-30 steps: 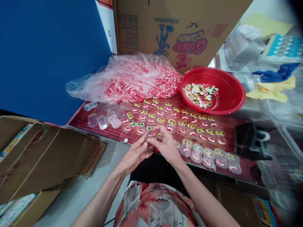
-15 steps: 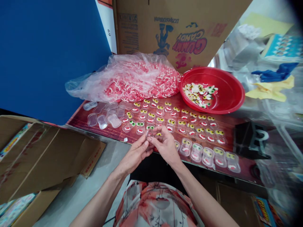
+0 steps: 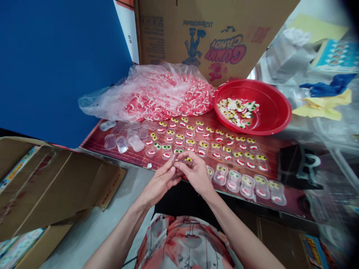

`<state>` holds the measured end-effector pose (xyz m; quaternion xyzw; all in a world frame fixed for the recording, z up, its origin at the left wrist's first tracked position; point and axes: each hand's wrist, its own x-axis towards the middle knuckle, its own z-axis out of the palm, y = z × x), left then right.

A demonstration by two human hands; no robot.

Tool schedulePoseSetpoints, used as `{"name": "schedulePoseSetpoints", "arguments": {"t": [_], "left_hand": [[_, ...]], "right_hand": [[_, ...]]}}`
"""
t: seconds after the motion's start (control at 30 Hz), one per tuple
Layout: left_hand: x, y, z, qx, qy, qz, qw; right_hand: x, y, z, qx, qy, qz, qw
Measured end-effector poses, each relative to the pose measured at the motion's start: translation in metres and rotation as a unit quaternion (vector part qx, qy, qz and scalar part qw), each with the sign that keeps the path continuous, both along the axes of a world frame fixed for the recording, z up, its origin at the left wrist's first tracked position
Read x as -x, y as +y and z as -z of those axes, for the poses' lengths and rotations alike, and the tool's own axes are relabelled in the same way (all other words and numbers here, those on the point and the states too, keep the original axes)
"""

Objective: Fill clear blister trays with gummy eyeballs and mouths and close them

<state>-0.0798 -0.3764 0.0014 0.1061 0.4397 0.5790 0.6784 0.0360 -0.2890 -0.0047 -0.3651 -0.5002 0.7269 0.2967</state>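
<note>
Dark red-brown table (image 3: 112, 147) runs across the middle of the view, its near edge just above the person's lap. Closest in, the left hand (image 3: 159, 182) and the right hand (image 3: 196, 172) meet fingertip to fingertip over that edge, pinching a small clear plastic shell (image 3: 177, 161) between them. The shell is see-through, glossy and mostly hidden by the fingers, so which way its long axis runs cannot be told; a speck of yellow shows at the right fingertips.

Just beyond the hands, rows of filled shells (image 3: 224, 149) lie flat on the table, each with a pair of yellow or green candy eyes and a red-and-white mouth. The nearest row, to the right of the hands, looks larger and lies with the long axis pointing away from the person. To the left of the rows sits a loose cluster of empty shells (image 3: 126, 136).

Farther back, a clear bag of red-and-white candy (image 3: 162, 93) slumps against a cardboard box (image 3: 213, 33), and a red bowl (image 3: 276, 108) beside it holds loose eye candies. A blue panel (image 3: 56, 63) stands at the left.

Compared with a second ago, the hands are in nearly the same place, still closed on the shell; only the fingertips have shifted slightly.
</note>
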Motion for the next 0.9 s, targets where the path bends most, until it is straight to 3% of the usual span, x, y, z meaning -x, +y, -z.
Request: {"name": "schedulePoseSetpoints", "arguments": {"t": [0.3, 0.57, 0.9], "left_hand": [[0.001, -0.002, 0.005, -0.009, 0.009, 0.002, 1.0], [-0.001, -0.002, 0.004, -0.028, 0.052, 0.006, 0.998], [0.011, -0.01, 0.009, -0.025, 0.227, 0.066, 0.971]], "right_hand": [[-0.001, -0.002, 0.0, -0.039, -0.019, -0.007, 0.999], [0.003, -0.006, -0.002, -0.191, -0.049, 0.012, 0.98], [0.004, -0.015, 0.0, -0.223, -0.117, -0.009, 0.968]]}}
